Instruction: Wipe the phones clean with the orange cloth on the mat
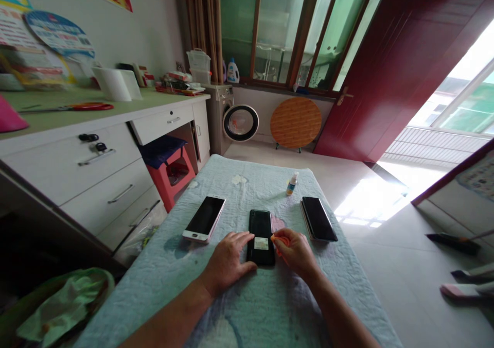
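A black phone (262, 225) lies on the light blue cloth with a pale sticker (261, 243) on its upper face. My left hand (230, 255) rests at its left side, thumb and fingers apart, touching its edge. At the right edge my right hand (295, 251) pinches an orange cloth (283, 241). To the left lies a phone with a white front frame (204, 218), and to the right another dark phone (319, 219); both seem to rest on something thin. Behind them a small spray bottle (292, 184) stands upright.
The cloth-covered table (247, 307) fills the front. At left are a white desk (116, 178), a red stool (173, 175) and a green bin (108, 281). A washing machine (218, 116) and round folded table (296, 123) stand behind; a red door (370, 59) is at right.
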`<state>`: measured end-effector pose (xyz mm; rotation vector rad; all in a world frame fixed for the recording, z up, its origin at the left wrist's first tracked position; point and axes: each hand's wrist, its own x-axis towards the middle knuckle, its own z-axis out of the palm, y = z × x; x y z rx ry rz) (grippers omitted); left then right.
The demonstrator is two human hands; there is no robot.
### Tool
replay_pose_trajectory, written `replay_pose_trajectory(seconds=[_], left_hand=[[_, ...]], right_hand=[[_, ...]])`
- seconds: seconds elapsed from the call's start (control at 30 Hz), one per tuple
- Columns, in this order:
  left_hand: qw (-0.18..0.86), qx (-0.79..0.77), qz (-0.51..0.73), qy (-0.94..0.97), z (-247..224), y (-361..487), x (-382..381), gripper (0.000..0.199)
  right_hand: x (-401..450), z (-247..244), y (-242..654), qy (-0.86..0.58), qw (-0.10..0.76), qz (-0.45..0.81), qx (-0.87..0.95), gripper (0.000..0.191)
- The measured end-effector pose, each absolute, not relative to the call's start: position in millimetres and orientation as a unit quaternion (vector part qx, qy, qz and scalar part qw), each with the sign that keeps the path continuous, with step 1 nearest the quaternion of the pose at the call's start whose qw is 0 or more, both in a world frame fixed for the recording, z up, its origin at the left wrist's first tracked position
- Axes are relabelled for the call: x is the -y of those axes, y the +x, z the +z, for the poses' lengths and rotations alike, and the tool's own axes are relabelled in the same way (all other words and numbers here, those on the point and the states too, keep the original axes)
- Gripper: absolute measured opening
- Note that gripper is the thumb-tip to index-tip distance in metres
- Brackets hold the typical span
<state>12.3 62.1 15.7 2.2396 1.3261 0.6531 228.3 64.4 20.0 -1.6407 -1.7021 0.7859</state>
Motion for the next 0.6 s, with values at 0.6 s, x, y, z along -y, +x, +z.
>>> replay_pose_trajectory(seconds=[0.6], left_hand=[[0.225, -0.483, 0.225, 0.816, 11.2, 11.3, -61.7, 0.059]], right_hand=[[-65.5, 21.4, 226.2, -0.635, 0.333, 0.316, 0.622, 0.025]])
